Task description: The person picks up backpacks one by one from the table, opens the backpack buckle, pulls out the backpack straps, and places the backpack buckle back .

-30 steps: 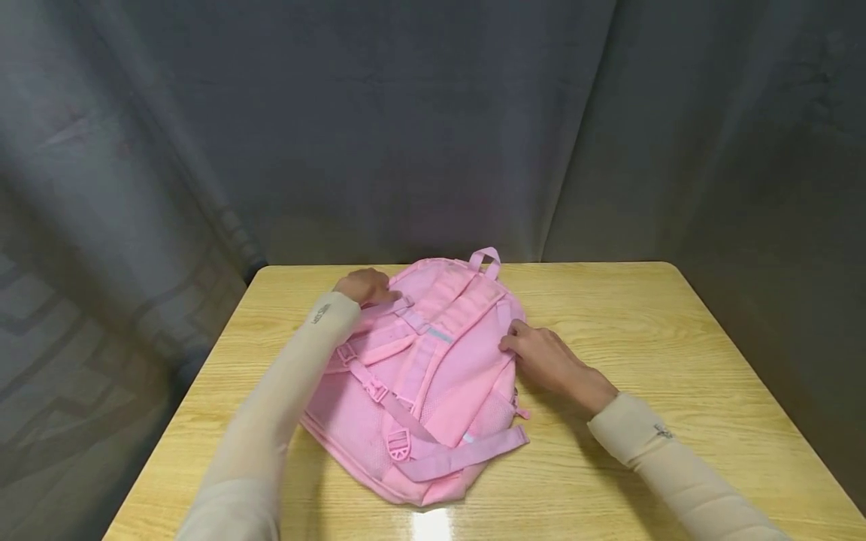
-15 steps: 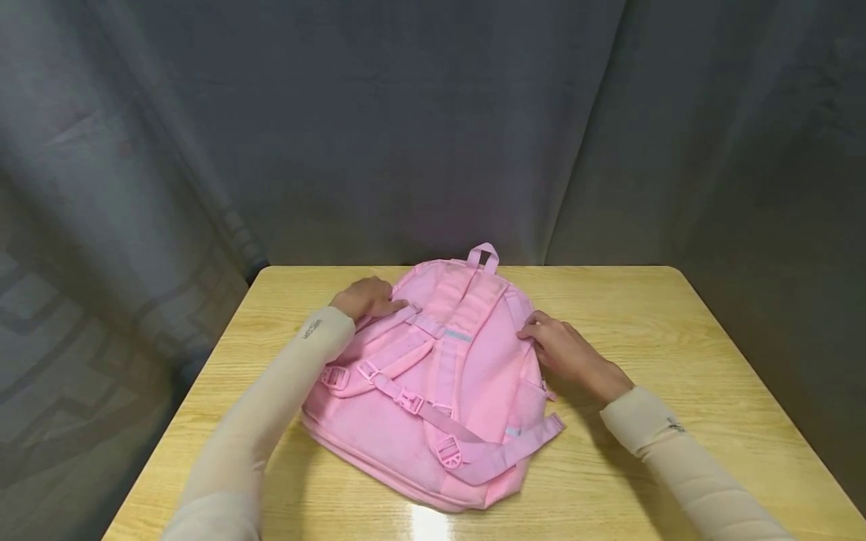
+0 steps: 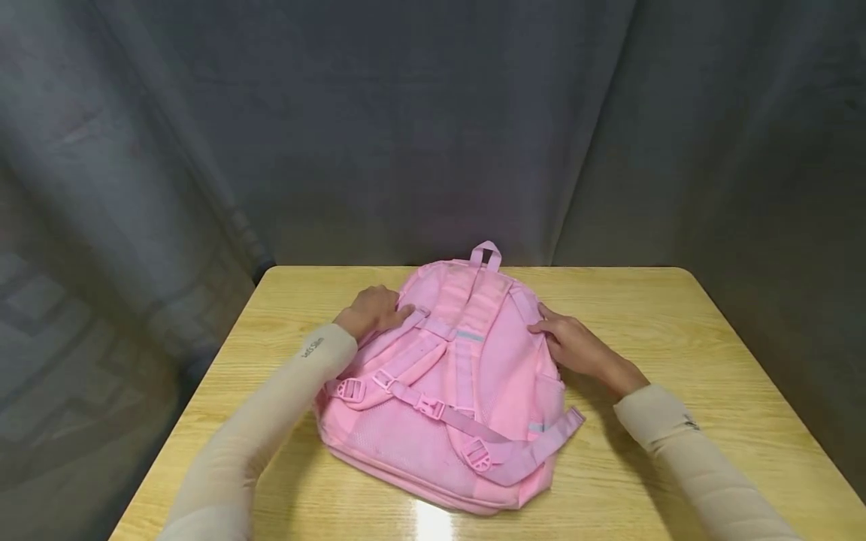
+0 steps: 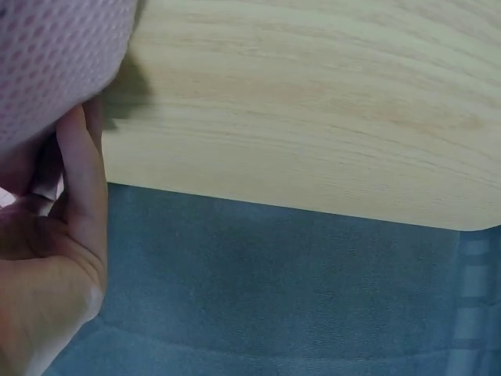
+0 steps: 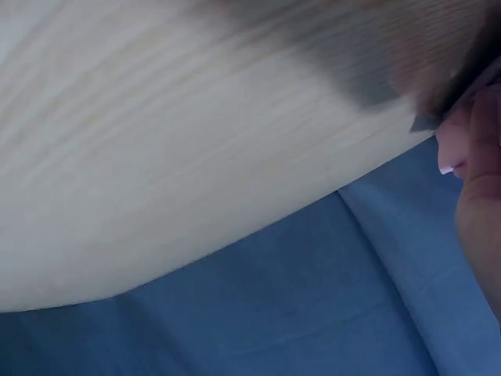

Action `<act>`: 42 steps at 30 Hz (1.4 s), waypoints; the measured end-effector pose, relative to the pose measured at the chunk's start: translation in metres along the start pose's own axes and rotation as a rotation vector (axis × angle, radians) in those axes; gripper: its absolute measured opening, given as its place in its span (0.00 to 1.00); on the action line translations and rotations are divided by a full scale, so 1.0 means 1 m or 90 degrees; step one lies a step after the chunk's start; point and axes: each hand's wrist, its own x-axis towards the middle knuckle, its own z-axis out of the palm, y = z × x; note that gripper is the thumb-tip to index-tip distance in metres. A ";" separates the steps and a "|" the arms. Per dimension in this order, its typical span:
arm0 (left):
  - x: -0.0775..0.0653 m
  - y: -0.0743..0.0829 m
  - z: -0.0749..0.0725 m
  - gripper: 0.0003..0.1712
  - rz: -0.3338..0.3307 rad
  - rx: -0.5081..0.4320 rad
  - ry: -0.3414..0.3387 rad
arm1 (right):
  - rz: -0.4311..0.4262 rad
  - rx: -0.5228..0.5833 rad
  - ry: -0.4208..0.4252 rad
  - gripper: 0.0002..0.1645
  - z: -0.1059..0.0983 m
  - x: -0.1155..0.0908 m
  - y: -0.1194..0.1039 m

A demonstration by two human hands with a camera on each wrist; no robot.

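A pink backpack (image 3: 406, 443) lies on the wooden table with its strap side up and its top loop toward the back edge. Two padded shoulder straps cross its back, joined by a thin strap with a buckle (image 3: 429, 406). My left hand (image 3: 373, 310) grips the bag's upper left side, thumb on top. In the left wrist view, that hand's fingers (image 4: 82, 160) reach under the mesh fabric (image 4: 59, 63). My right hand (image 3: 573, 344) holds the upper right side, thumb over the edge; in the right wrist view only part of its fingers (image 5: 481, 145) shows.
The light wooden table (image 3: 676, 361) extends on both sides of the bag. Dark grey curtains (image 3: 419, 135) hang right behind the table and along its sides. A loose strap end (image 3: 564, 432) sticks out past the bag's lower right side.
The backpack has shifted right and turned a little, its bottom swinging to the right. Both hands have moved right along with it, still at its sides. More of its lower back shows now.
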 end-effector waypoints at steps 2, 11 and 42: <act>-0.002 0.001 0.000 0.33 -0.005 -0.008 0.002 | 0.027 0.024 -0.008 0.19 0.000 0.000 -0.001; -0.006 0.004 0.005 0.33 -0.028 -0.007 0.015 | 0.126 0.062 -0.019 0.21 0.006 0.008 -0.008; -0.035 0.047 0.028 0.34 -0.103 0.008 0.132 | 0.137 0.050 -0.012 0.17 0.009 0.026 0.027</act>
